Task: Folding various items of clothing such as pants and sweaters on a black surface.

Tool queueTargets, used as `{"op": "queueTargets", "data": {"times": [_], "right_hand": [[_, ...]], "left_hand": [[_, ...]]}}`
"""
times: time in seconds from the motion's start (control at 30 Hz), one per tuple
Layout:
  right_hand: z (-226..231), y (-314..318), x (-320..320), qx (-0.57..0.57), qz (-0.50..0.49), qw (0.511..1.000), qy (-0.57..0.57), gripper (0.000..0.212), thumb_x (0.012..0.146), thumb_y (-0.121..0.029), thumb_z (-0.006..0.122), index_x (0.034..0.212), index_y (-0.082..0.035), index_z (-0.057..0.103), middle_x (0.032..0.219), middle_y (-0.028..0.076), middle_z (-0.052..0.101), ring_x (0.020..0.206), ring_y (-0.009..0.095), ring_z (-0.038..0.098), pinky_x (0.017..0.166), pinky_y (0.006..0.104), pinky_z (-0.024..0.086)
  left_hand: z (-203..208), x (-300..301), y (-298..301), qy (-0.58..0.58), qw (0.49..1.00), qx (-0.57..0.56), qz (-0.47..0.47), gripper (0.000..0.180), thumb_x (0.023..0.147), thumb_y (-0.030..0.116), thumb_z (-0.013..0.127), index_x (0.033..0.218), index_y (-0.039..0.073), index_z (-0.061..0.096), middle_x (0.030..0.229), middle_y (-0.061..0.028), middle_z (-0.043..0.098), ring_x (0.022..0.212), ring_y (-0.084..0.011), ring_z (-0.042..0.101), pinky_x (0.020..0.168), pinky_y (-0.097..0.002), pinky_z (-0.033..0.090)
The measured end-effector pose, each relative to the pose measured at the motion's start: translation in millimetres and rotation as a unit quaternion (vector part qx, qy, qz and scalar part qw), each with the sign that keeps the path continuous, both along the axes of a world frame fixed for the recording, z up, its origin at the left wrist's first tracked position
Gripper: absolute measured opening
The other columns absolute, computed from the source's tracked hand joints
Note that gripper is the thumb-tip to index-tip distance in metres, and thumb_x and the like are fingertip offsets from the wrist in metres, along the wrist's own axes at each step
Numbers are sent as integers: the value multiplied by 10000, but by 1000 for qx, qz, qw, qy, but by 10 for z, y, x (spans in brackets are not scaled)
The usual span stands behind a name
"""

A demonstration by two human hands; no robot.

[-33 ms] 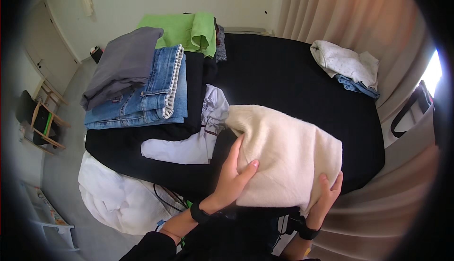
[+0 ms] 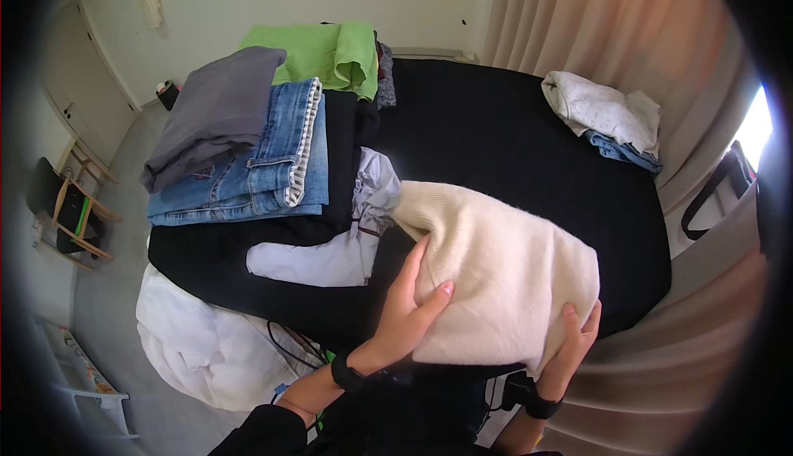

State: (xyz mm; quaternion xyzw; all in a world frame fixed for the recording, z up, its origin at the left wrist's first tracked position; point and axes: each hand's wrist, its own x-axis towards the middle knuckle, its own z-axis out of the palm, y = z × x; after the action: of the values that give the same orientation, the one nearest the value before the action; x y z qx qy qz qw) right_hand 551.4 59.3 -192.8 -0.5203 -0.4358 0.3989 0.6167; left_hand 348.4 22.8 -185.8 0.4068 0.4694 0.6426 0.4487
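A cream knitted garment (image 2: 508,278), folded into a thick bundle with a ribbed edge at its upper left, is held between my two hands near the front of the black bed (image 2: 496,134). My left hand (image 2: 405,320) grips its left side, the thumb on top and the other fingers partly hidden by the fabric. On the lower right corner, my right hand (image 2: 574,344) is closed with the thumb on top and fingers round the edge. Just left of the bundle lies a crumpled pale lavender garment (image 2: 318,262), which the knit partly overlaps.
Folded blue jeans (image 2: 239,179), a grey garment (image 2: 215,113) and a green cloth (image 2: 314,51) are piled at the left. A white garment (image 2: 603,109) rests on folded denim (image 2: 624,152) at the far right. White bedding (image 2: 198,340) bulges beside the bed; curtains (image 2: 619,26) line the right.
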Motion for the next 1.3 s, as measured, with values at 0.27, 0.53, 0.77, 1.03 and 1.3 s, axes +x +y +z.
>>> {"op": "queueTargets", "data": {"times": [0.27,0.53,0.77,1.03,1.3], "right_hand": [[683,120,-354,56,70,988,122,385,772,-122,501,1124,7,417,988,117,531,824,169,550,728,252,443],[1670,1307,-1662,347,348,861,130,345,738,-107,618,1033,17,487,910,78,565,792,135,551,681,246,447],[1408,2005,-2880,21,428,878,-211,291,778,-179,565,992,7,502,869,95,551,762,174,558,608,259,466],[406,2257,-1850,-73,417,873,-240,358,769,-271,576,1035,-45,493,932,55,515,778,154,511,644,278,462],[-176,2812,-227,-135,166,977,5,221,787,-88,477,949,56,522,880,154,570,755,240,596,636,289,516]], "left_hand": [[681,-471,-155,160,979,120,34,536,787,50,520,1251,-73,282,1224,-180,391,1141,-209,374,956,-291,268],[1891,-2052,334,302,864,286,285,461,764,86,580,1177,-43,420,1071,-122,531,926,-134,521,812,-227,396],[1745,-3488,500,304,915,-77,254,382,738,349,556,1033,107,538,937,-21,533,879,-141,464,731,-328,375],[1621,-3081,358,404,854,51,323,333,767,295,510,1041,111,550,995,-11,530,969,-127,450,819,-306,332],[1730,-1286,1046,388,892,233,13,177,773,126,498,893,23,578,887,-26,547,800,-83,503,737,-211,385]]}}
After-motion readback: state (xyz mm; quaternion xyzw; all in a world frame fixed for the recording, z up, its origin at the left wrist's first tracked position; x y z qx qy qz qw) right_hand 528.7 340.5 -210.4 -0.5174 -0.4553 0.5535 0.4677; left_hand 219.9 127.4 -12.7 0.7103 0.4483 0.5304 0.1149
